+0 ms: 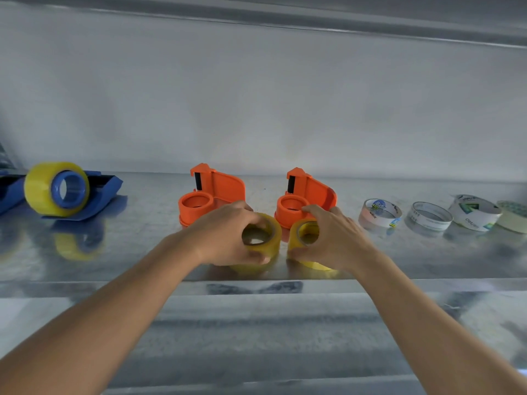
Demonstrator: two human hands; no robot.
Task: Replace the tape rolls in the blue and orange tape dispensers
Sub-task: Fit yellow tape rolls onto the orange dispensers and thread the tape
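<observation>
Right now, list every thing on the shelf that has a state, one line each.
Blue dispenser: loaded, yellow roll on its hub.
Left orange dispenser: hub empty.
Right orange dispenser: hub empty.
Left tape roll: full, gripped by left hand.
Right tape roll: full, gripped by right hand.
Four cardboard cores: spent, lying flat at right.
</observation>
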